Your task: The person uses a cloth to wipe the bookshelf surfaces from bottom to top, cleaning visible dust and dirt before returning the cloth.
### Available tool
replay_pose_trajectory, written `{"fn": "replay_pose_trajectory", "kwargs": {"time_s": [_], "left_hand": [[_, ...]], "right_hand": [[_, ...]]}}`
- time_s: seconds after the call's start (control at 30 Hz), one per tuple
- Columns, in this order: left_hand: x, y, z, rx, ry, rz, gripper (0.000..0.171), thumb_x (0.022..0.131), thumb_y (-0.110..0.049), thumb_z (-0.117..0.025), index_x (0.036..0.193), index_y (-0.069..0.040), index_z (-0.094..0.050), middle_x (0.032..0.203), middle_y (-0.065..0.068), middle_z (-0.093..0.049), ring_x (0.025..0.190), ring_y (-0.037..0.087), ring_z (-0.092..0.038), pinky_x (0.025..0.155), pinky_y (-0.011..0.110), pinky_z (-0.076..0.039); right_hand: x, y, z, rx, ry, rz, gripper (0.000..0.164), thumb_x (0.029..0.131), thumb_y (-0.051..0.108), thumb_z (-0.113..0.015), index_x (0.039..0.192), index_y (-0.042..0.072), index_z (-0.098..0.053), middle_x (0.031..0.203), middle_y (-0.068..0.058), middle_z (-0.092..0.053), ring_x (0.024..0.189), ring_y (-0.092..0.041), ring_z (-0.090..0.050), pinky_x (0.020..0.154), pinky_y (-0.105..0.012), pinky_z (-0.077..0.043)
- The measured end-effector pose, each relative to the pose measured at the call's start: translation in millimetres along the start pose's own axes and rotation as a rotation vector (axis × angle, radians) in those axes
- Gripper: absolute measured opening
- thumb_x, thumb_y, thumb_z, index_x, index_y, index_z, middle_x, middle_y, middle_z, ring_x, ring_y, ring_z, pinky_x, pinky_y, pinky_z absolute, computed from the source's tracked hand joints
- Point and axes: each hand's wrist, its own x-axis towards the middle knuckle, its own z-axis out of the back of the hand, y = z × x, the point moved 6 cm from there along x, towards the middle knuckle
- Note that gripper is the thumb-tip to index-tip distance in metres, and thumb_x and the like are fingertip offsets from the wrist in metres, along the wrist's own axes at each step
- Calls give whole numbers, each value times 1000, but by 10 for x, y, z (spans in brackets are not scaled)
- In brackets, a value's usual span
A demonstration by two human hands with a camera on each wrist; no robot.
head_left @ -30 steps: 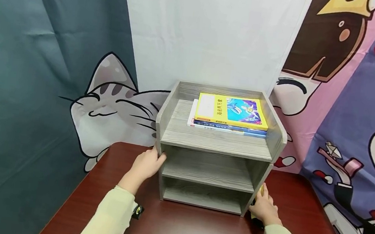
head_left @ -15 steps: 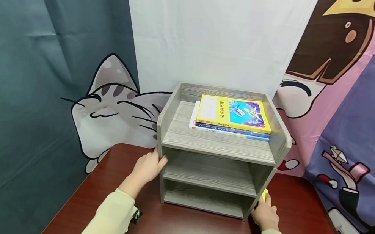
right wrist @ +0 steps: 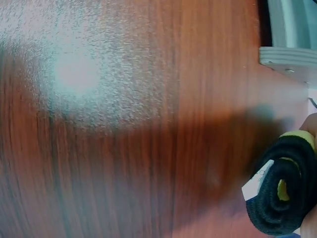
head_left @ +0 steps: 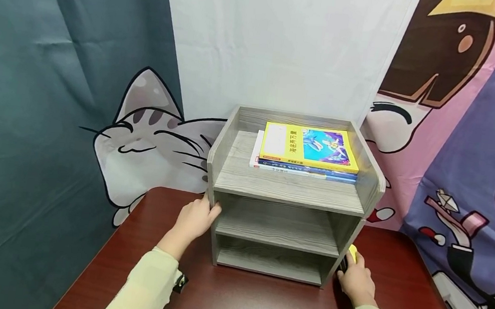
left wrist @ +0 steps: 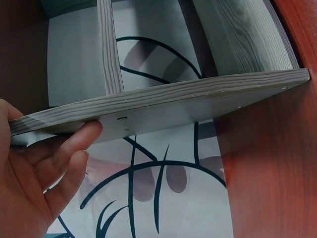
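A small grey wood-grain shelf (head_left: 282, 235) stands on the table. My left hand (head_left: 194, 221) grips the front edge of its left side panel, the fingers lying along the outer face in the left wrist view. Low beside the shelf's right side, my right hand (head_left: 357, 281) holds a rolled black-and-yellow cloth (right wrist: 280, 183) with a white label. In the head view only a yellow bit of the roll and some black show past the fingers. Several books lie stacked on the shelf's top level, a yellow one (head_left: 309, 147) uppermost.
The dark red-brown table (head_left: 245, 300) carries the shelf near its back. Close behind hangs a white curtain (head_left: 286, 43), with a teal one (head_left: 51, 129) on the left. A printed cartoon cloth (head_left: 447, 145) hangs on the right.
My right hand has moved slightly right, away from the shelf's side, with the rolled cloth in it. The left hand keeps its grip on the panel. The view has shifted a little.
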Motion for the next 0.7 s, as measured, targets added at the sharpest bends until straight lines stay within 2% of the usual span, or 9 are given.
{"fn": "replay_pose_trajectory", "kwargs": {"time_s": [0.13,0.27,0.47,0.6,0.7], "left_hand": [[1,5,0,-9,4,0,26,91,-28,-49,94,-3,-53,58,8,-53,49,24,-51,48,41,-39],[6,7,-3,-5,-3,-6,28,91,-29,-48,96,-2,-53,59,9,-55,49,24,-51,47,41,-39],[16,16,-3,-1,-5,-3,32,90,-30,-47,101,0,-53,65,13,-60,52,27,-55,49,43,-41],[20,19,-7,4,2,-1,31,90,-30,-49,99,-1,-53,66,14,-60,54,29,-56,50,44,-42],[19,18,-13,2,8,-2,29,91,-29,-50,98,-1,-53,67,15,-61,54,29,-57,50,44,-42]], "right_hand": [[-11,24,84,-3,-1,21,66,80,17,-60,138,3,-33,137,-27,-23,96,-51,-46,66,-58,-43],[-29,94,151,-36,24,64,65,79,17,-61,137,2,-36,134,-27,-28,93,-51,-50,62,-55,-44],[-74,198,227,-103,109,113,65,74,16,-63,135,3,-42,127,-28,-37,81,-42,-58,58,-50,-44],[-132,274,303,-132,170,134,64,71,14,-65,132,2,-47,115,-25,-46,73,-33,-57,57,-48,-43],[-191,349,357,-160,253,132,64,71,13,-68,131,2,-49,105,-20,-51,73,-30,-54,61,-48,-43]]}}
